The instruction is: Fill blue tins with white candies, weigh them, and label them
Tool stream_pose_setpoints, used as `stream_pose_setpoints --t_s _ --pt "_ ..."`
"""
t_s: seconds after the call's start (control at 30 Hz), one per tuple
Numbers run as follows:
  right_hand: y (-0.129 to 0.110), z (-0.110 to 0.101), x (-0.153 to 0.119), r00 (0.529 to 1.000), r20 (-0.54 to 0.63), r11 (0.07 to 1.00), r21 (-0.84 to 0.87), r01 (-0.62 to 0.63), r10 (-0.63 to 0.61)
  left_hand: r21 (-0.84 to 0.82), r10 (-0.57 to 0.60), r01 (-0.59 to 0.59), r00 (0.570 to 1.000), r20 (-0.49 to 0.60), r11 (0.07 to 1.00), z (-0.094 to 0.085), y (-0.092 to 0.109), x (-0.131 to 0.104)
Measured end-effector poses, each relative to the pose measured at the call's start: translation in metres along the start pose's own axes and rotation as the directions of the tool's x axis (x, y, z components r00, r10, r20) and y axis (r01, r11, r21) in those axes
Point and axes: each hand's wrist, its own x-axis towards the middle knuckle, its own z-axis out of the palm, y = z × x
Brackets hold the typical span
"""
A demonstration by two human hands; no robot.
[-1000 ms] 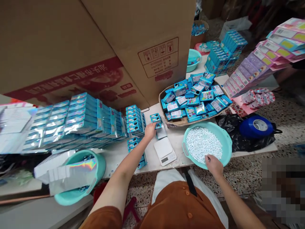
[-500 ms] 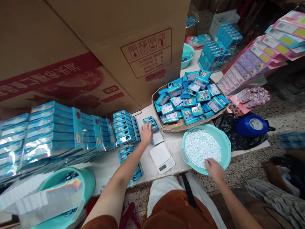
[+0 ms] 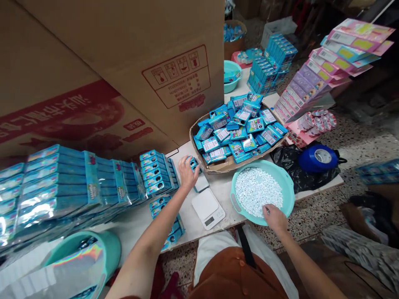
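Note:
My left hand [image 3: 188,173] is curled around a small blue box [image 3: 193,163] with a dark round window, above the white table behind the scale. The grip partly hides the box. My right hand [image 3: 275,219] is at the near rim of a turquoise basin [image 3: 289,187] full of small white pellet-like sweets [image 3: 257,189]. Its fingers are bent together over the sweets, and what they hold is hidden. Between the hands, closer to the left one, lies a white digital scale [image 3: 208,209]. A second small flat scale-like slab [image 3: 201,183] sits just behind it.
Stacked blue boxes [image 3: 154,172] line the left, beside wrapped packs [image 3: 59,182]. A cut-down carton [image 3: 215,169] of blue packets stands behind the basin. A large carton [image 3: 124,62] walls the back. At right are a blue round object [image 3: 318,158] and pink boxes [image 3: 299,91].
My left hand has closed further round a small blue box. My right hand stays at the basin's near edge. The whole view has shifted slightly as my head moved.

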Motion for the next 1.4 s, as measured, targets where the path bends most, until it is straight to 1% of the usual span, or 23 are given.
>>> stream_pose_setpoints --t_s 0.07,0.13,0.17,0.2,0.27,0.37,0.43,0.5,0.57,0.63,0.7,0.77,0.8,0.87,0.97,1.03,1.1,1.13,1.2,1.27,1.3,1.33,1.4 --pt "0.0 0.0 0.0 1.0 -0.004 1.0 0.002 0.011 -0.011 -0.027 0.145 -0.144 0.988 0.058 0.989 0.001 0.028 0.026" --pt "0.0 0.001 0.0 1.0 -0.013 1.0 0.006 0.013 -0.013 -0.028 0.275 -0.276 0.94 0.201 0.961 0.013 0.049 0.055" --pt "0.0 0.002 0.0 1.0 -0.02 1.0 0.007 0.012 -0.012 -0.01 0.3 -0.309 0.914 0.271 0.951 0.022 0.057 0.068" --pt "0.0 0.003 -0.001 1.0 -0.027 1.0 0.008 0.009 -0.009 0.023 0.292 -0.317 0.899 0.327 0.948 0.034 0.061 0.08" --pt "-0.001 0.004 -0.001 0.999 -0.039 1.0 0.013 0.001 -0.001 0.121 0.192 -0.257 0.901 0.39 0.959 0.058 0.064 0.098" --pt "0.0 0.006 0.0 0.998 -0.06 0.999 0.034 0.016 -0.014 0.24 0.038 -0.14 0.922 0.384 0.961 0.088 0.061 0.113" --pt "0.001 0.007 0.001 0.996 -0.086 0.998 0.054 0.038 -0.034 0.277 -0.019 -0.086 0.934 0.356 0.957 0.099 0.06 0.118" --pt "0.002 0.007 0.001 0.992 -0.115 0.996 0.077 0.054 -0.045 0.295 -0.067 -0.048 0.928 0.366 0.954 0.102 0.063 0.121" --pt "0.003 0.008 0.001 0.99 -0.135 0.993 0.098 0.059 -0.045 0.282 -0.073 -0.046 0.915 0.396 0.958 0.098 0.069 0.12" --pt "0.004 0.012 0.001 0.988 -0.149 0.992 0.112 0.057 -0.04 0.2 0.011 -0.09 0.93 0.368 0.976 0.085 0.079 0.111" --pt "0.006 0.017 0.004 0.986 -0.163 0.993 0.113 0.039 -0.02 0.047 0.149 -0.167 0.953 0.264 0.985 0.065 0.092 0.092" --pt "0.008 0.023 0.012 0.984 -0.174 0.994 0.105 -0.008 0.026 -0.121 0.238 -0.22 0.959 0.154 0.968 0.039 0.105 0.062" --pt "0.009 0.025 0.019 0.983 -0.176 0.994 0.101 -0.039 0.057 -0.194 0.233 -0.207 0.965 0.119 0.959 0.025 0.112 0.044" --pt "0.01 0.028 0.035 0.978 -0.171 0.989 0.102 -0.103 0.12 -0.311 0.133 -0.091 0.984 0.117 0.946 0.0 0.125 0.004" --pt "0.004 0.032 0.058 0.972 -0.158 0.978 0.145 -0.152 0.174 -0.439 -0.074 0.178 0.967 0.244 0.881 -0.03 0.139 -0.053" --pt "-0.004 0.036 0.068 0.968 -0.171 0.969 0.197 -0.15 0.185 -0.506 -0.203 0.355 0.921 0.331 0.786 -0.042 0.143 -0.085" --pt "-0.014 0.043 0.074 0.959 -0.199 0.953 0.267 -0.144 0.201 -0.552 -0.376 0.531 0.847 0.376 0.643 -0.05 0.144 -0.11" --pt "-0.018 0.046 0.076 0.953 -0.21 0.939 0.31 -0.146 0.217 -0.572 -0.468 0.61 0.791 0.394 0.548 -0.053 0.144 -0.12" --pt "-0.025 0.052 0.078 0.944 -0.21 0.905 0.396 -0.158 0.256 -0.616 -0.613 0.721 0.652 0.447 0.318 -0.058 0.144 -0.137" --pt "-0.028 0.055 0.08 0.943 -0.186 0.871 0.464 -0.163 0.276 -0.651 -0.669 0.756 0.523 0.529 0.077 -0.064 0.144 -0.149" --pt "-0.028 0.056 0.081 0.947 -0.167 0.855 0.493 -0.16 0.273 -0.657 -0.674 0.753 0.473 0.568 -0.025 -0.066 0.144 -0.155" --pt "-0.028 0.055 0.081 0.955 -0.139 0.838 0.523 -0.152 0.26 -0.654 -0.671 0.749 0.432 0.603 -0.105 -0.069 0.144 -0.159" --pt "-0.026 0.053 0.082 0.973 -0.055 0.787 0.599 -0.148 0.225 -0.621 -0.644 0.757 0.375 0.667 -0.203 -0.073 0.144 -0.168"
